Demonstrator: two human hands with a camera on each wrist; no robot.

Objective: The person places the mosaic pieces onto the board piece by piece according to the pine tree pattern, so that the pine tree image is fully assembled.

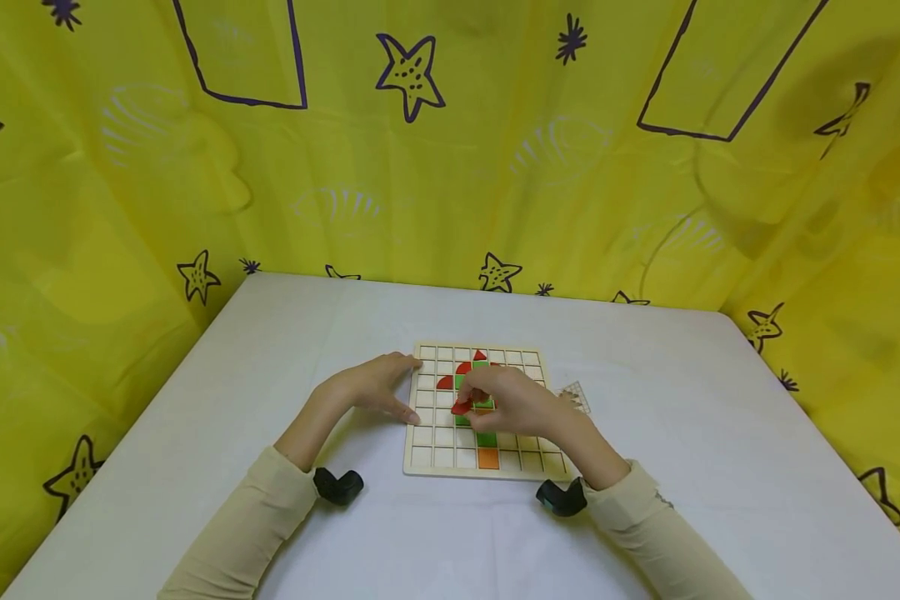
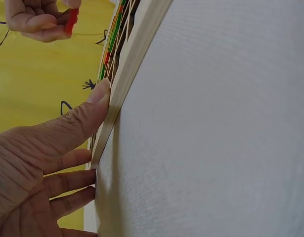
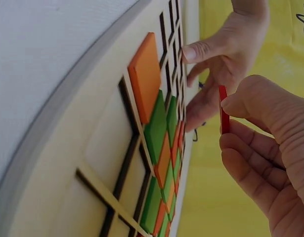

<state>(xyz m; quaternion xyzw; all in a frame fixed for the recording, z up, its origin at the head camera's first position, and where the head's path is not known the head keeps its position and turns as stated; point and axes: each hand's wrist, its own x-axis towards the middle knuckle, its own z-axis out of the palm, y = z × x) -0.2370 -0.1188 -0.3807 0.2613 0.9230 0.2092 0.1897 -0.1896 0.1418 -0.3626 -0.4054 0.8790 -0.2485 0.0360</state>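
A wooden grid board (image 1: 427,457) lies on the table, with green, red and orange tiles set in its cells. My left hand (image 1: 375,385) rests at the board's left edge, thumb and fingers spread along the rim. Over the middle of the board, my right hand (image 1: 513,400) pinches a small flat red tile (image 3: 224,109) between thumb and fingers, held above the cells. An orange square tile (image 1: 488,458) sits in the row nearest me, with a green tile (image 3: 155,127) in the cell beyond it. The right hand hides several tiles in the head view.
A small card with a grid pattern (image 1: 576,395) lies just right of the board, partly behind the right forearm. White cloth (image 1: 307,325) covers the table. Yellow patterned curtains (image 1: 450,183) surround it at the back and sides.
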